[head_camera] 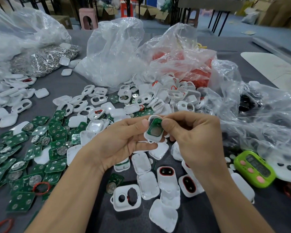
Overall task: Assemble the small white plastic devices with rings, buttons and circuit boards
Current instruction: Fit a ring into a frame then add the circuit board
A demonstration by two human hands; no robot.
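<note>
Grey cloth covers the worktable (124, 222) on my feed, with parts strewn over most of it. Nearest the camera lie a white front shell (126, 197) with two openings, several plain white back covers (148, 185), and two fronts already fitted with a red ring and black buttons (165, 171). A loose red ring (41, 188) rests on the green circuit boards (32, 148) heaped at the left. At the right sits a green timer (254, 169) with pink buttons. Above these, at the middle of my view, both hands are raised off the cloth around one white shell (154, 140) that has a green board (155, 127) seated inside it. The left hand (118, 142) grips the shell's left side between its thumb and curled fingers. The right hand (195, 137) pinches the upper right edge between thumb and forefinger, its other fingers curled behind. Beyond the hands a mound of open white housings (166, 96) spreads across the table. Behind it stand clear plastic bags: one of red parts (191, 64), one of white pieces (111, 61), and one of shiny metal bits (45, 59) (too small for me to name). A further bag at the right holds black parts (249, 101). Farthest off I can see a pink stool (88, 18) and cardboard boxes on the floor.
</note>
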